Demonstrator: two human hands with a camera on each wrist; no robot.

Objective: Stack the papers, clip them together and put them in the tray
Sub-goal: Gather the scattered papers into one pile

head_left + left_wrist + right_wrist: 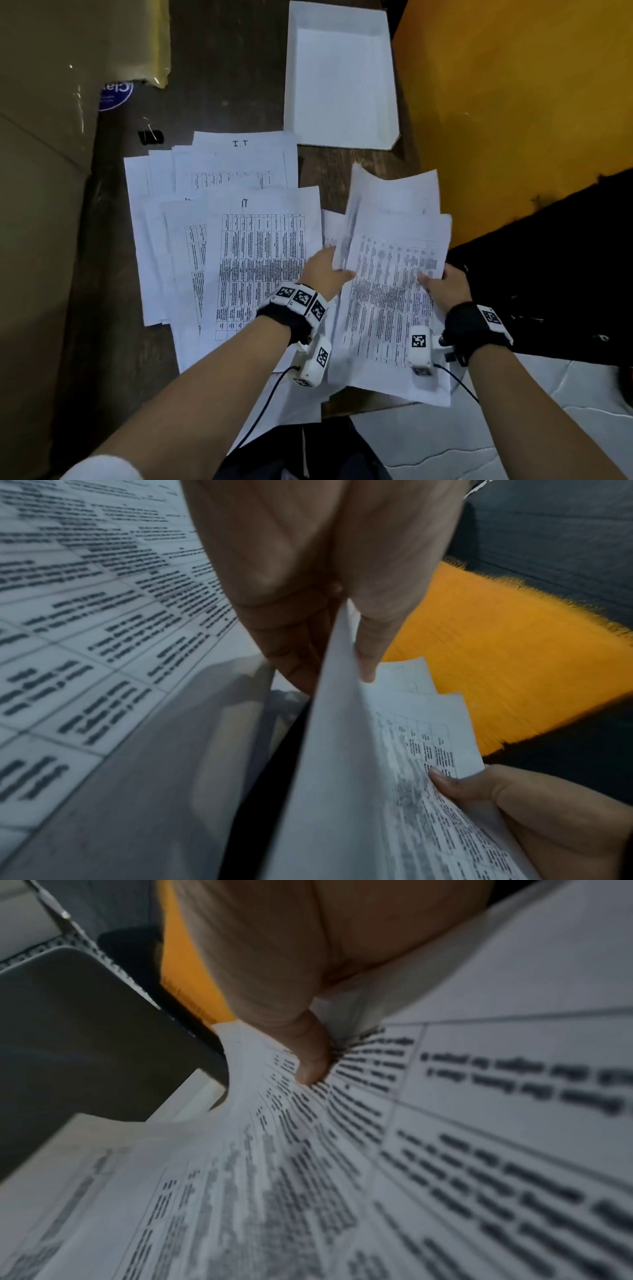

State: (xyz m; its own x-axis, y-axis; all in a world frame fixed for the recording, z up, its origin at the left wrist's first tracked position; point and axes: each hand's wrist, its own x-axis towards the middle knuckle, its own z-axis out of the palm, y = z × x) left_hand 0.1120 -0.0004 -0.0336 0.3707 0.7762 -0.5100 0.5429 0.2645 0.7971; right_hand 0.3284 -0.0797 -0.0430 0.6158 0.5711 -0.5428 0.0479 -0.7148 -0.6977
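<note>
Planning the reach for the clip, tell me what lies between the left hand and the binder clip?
Head view: loose printed papers cover the table between left hand and binder clip.

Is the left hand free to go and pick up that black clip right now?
Probably not yet: the left hand pinches sheets that the right hand also holds. The clip lies uncovered beyond the spread papers.

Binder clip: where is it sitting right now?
In the head view the black binder clip lies on the dark table, far left, just beyond the top-left corner of the spread papers and well left of the white tray.
</note>
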